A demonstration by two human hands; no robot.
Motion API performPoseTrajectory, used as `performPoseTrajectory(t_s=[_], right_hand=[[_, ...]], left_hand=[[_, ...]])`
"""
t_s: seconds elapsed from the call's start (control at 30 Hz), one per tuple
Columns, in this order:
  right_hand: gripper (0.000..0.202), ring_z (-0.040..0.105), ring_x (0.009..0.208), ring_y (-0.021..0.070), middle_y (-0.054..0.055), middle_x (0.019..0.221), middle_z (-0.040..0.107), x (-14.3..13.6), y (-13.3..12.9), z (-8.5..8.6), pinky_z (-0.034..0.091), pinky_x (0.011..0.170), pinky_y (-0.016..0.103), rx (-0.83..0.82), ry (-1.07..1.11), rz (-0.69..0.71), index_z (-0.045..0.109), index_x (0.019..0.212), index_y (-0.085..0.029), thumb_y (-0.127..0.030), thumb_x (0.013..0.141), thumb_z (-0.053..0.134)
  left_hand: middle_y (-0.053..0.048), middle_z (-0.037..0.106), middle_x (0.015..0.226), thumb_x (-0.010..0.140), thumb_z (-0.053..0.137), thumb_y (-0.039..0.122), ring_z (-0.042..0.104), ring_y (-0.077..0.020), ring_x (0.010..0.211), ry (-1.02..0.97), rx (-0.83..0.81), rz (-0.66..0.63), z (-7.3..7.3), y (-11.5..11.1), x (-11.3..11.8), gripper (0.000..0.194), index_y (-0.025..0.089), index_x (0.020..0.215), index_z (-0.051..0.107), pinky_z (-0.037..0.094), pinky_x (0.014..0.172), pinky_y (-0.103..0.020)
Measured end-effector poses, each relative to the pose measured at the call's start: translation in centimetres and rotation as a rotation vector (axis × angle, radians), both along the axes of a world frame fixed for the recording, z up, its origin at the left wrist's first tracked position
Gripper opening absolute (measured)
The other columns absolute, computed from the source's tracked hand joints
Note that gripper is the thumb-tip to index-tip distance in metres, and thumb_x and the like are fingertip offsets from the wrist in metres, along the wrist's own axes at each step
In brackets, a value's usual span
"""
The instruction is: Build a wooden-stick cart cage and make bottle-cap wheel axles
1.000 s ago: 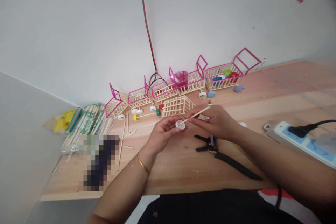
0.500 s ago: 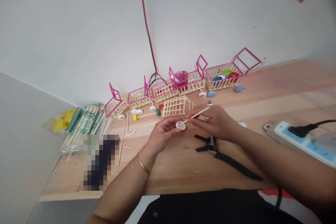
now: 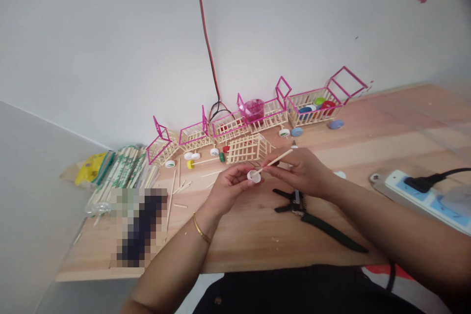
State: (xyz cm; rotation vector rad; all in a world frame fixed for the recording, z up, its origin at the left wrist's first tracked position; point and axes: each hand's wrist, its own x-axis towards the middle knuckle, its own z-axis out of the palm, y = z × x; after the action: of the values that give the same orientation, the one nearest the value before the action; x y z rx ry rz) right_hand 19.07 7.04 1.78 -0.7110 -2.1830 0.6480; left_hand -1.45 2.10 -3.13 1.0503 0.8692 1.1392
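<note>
Over the middle of the table, my left hand (image 3: pixel 228 187) pinches a white bottle cap (image 3: pixel 253 176) with its hollow side facing up. My right hand (image 3: pixel 303 171) grips a thin wooden stick (image 3: pixel 277 159) that slants down to the left, its lower end inside the cap. Whether that end touches the cap's floor I cannot tell. Just behind my hands lies a small frame of glued sticks (image 3: pixel 245 149). Below my right hand rest pliers with a dark handle (image 3: pixel 331 233), partly covered by the hand.
Along the wall stands a row of stick carts with pink rims (image 3: pixel 195 133), one holding coloured caps (image 3: pixel 320 107). Packed chopsticks (image 3: pixel 123 169) lie at left near a blurred dark object (image 3: pixel 142 230). Cut sticks (image 3: pixel 171 201) are scattered nearby. At right sits a power strip (image 3: pixel 423 196).
Almost nothing differs. The cap and the stick in my hands have shifted very slightly; both hands keep their hold.
</note>
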Motion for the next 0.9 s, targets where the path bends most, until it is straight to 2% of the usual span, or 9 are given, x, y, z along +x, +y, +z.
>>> performPoseTrajectory(t_s=[0.9], right_hand=[[0.012, 0.063, 0.067, 0.0139, 0.003, 0.074, 0.071, -0.17, 0.03, 0.02, 0.046, 0.062, 0.024, 0.014, -0.004, 0.017, 0.065, 0.081, -0.018, -0.025, 0.086, 0.057]], left_hand=[[-0.004, 0.072, 0.096, 0.068, 0.077, 0.019, 0.067, -0.0163, 0.087, 0.068, -0.019, -0.009, -0.02, -0.03, -0.03, 0.031, 0.019, 0.097, 0.069, 0.05, 0.084, -0.031]])
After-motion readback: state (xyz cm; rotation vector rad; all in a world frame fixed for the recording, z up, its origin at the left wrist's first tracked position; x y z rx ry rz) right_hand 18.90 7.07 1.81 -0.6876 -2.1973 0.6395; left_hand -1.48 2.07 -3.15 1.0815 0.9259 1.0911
